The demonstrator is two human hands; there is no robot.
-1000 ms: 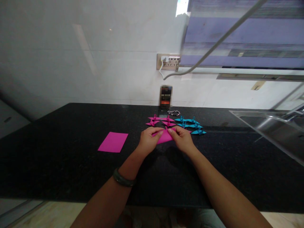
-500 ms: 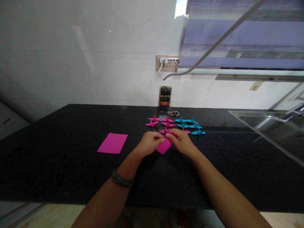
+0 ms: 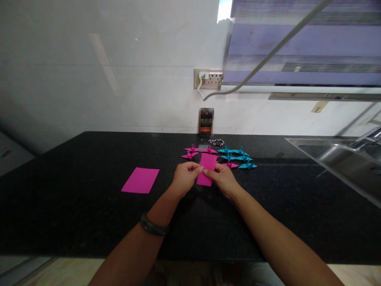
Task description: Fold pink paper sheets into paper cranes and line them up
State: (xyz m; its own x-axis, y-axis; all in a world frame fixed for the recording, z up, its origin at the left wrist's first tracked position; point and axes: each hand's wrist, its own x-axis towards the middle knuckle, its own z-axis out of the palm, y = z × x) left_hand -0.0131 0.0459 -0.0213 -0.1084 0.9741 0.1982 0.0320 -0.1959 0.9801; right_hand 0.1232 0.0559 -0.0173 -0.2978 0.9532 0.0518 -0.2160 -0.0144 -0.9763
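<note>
A pink sheet of paper [image 3: 207, 161], folded into an upright rectangle, is held between my two hands over the dark counter. My left hand [image 3: 187, 178] pinches its left edge with thumb and fingers. From the right, my right hand [image 3: 224, 179] grips it, the thumb lying across its front. Just behind are several folded paper cranes: pink cranes [image 3: 190, 155] on the left and blue cranes [image 3: 247, 166] on the right. The held paper hides part of the pink ones. A flat pink square of paper [image 3: 141, 180] lies to the left of my hands.
The black stone counter [image 3: 89, 222] runs along a white wall. Against that wall leans a blurred dark phone-like object [image 3: 206, 122], with a beaded bracelet [image 3: 216, 142] before it. A steel sink [image 3: 336, 171] is on the right. A cable [image 3: 253, 71] hangs from the wall socket [image 3: 212, 79].
The pink paper has turned from a diamond-like slant to an upright rectangle and now stands higher. Both hands have shifted their grip on it, the right hand moving slightly lower and left.
</note>
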